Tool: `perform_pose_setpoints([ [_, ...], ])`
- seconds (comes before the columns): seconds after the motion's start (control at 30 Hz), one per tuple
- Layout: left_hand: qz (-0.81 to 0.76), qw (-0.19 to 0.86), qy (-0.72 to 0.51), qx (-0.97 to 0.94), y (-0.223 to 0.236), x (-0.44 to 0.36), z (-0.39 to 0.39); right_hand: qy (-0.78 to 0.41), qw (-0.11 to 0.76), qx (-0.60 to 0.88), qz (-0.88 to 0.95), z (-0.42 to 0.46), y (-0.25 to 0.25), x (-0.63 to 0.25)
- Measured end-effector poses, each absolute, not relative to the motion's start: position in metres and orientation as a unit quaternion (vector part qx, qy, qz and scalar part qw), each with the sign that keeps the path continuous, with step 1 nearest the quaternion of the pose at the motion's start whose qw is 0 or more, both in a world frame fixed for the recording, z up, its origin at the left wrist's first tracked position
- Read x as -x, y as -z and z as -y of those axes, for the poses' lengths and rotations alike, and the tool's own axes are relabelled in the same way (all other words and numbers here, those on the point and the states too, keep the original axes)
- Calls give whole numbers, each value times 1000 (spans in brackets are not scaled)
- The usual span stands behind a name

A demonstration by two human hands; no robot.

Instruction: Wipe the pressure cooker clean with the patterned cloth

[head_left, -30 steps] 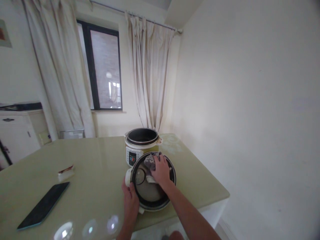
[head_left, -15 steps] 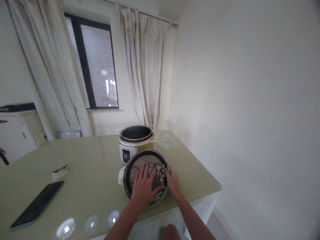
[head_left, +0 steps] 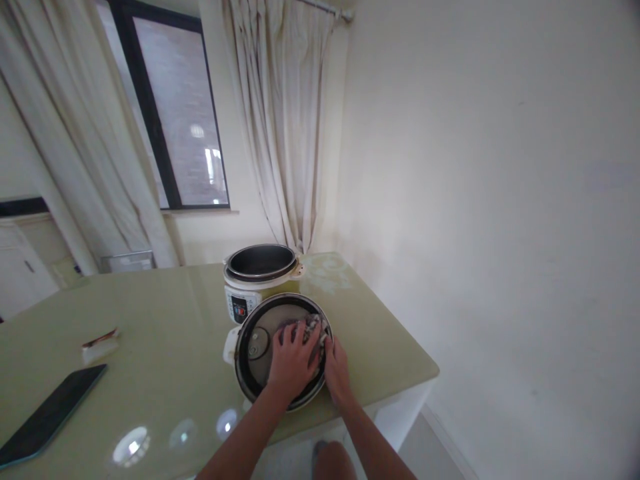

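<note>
An electric pressure cooker lid is held with its inner side facing me, a white handle at its left. My left hand presses a crumpled grey and white patterned cloth against the inside of the lid, fingers curled over it. Part of the cloth is hidden under that hand. My right hand grips the lid's right rim. Just behind the lid stands the electric pressure cooker, its top uncovered and its dark inner pot in place.
The green glossy tabletop ends at a front edge close to me. At the left lie a dark flat tablet-like object and a small white and brown packet. A white wall rises at the right.
My left hand has bunched the cloth under curled fingers and shifted slightly over the lid, showing more of its left inner face. The view has turned a little to the right.
</note>
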State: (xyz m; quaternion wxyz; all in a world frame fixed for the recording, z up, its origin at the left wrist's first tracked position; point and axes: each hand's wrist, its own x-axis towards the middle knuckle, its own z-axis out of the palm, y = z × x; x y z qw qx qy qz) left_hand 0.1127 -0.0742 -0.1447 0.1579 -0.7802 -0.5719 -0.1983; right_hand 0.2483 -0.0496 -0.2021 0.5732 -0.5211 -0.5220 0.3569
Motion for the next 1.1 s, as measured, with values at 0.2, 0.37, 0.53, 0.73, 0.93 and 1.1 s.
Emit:
perform_pose_setpoints([
  [0.2,564,155,172,792,136,-64,76,-346,579,530,514,57,200,-248],
  [0.37,639,188,206,717,112,-66,55,-319,577,541,522,58,207,-246],
  [0.53,598,117,245,754,136,-117,68,-326,589,538,507,57,212,-249],
  [0.73,528,14,187,828,151,-84,86,-339,603,541,479,55,212,-251],
  [0.93,511,34,130,849,130,-21,74,-334,600,531,497,57,209,-249],
  [1.1,625,153,247,725,121,-61,48,-320,592,545,499,55,217,-249],
])
